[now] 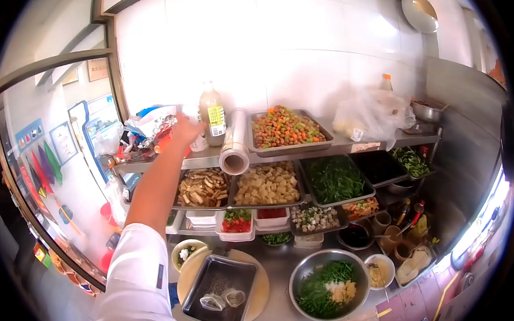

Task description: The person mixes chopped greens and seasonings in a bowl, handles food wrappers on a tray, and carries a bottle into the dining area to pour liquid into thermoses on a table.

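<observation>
My left hand (pixel 187 130) reaches over the upper shelf, its thumb stretched out to the right and apart from the rest. Glare washes out the other fingers, and I see nothing held. Just beside it stand a white container (pixel 200 142), partly covered by the hand, and a tall bottle (pixel 213 114) with a yellow-green label. Left of the hand lies a pile of plastic bags and packets (pixel 137 136). A roll of cling film (pixel 234 144) rests to the right. My right hand is out of view.
A tray of diced vegetables and beans (pixel 284 128) sits on the upper shelf (pixel 203 161). Trays of cut food (pixel 269 182) fill the level below. On the counter are a dark tray (pixel 219 286) on a round board (pixel 261 279) and a steel bowl of greens (pixel 323 271).
</observation>
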Available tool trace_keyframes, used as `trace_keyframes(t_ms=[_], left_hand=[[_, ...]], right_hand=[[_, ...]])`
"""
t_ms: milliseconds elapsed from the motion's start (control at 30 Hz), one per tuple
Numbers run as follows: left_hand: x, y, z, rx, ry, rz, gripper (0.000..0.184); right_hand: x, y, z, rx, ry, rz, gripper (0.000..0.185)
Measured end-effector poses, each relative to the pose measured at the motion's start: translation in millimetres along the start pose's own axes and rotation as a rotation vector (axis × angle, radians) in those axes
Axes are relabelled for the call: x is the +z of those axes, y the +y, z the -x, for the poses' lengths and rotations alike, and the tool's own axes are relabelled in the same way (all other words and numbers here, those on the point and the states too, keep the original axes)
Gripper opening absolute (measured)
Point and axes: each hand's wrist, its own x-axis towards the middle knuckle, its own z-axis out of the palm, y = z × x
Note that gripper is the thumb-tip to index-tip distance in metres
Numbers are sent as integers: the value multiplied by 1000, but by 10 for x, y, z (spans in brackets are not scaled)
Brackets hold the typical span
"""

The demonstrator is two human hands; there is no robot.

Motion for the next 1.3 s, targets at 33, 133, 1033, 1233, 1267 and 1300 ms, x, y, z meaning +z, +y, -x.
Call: trace_keyframes(t_ms=[33, 133, 1033, 1233, 1267, 1300], left_hand=[[-8, -16, 22, 4, -12, -23, 106], [2, -56, 50, 22, -23, -99, 93], [357, 985, -352, -1, 26, 180, 117], [428, 958, -281, 41, 56, 159, 92], [347, 966, -200, 104, 55, 168, 94], [243, 955, -111, 164, 58, 173, 95]], right_hand=[[12, -54, -78, -16, 9, 8, 35], [66, -151, -237, -47, 39, 27, 34], [196, -341, -596, -80, 191, 179, 24], [222, -345, -576, -95, 210, 204, 23], [232, -352, -561, -99, 212, 206, 22], [232, -368, -555, -107, 216, 208, 22]])
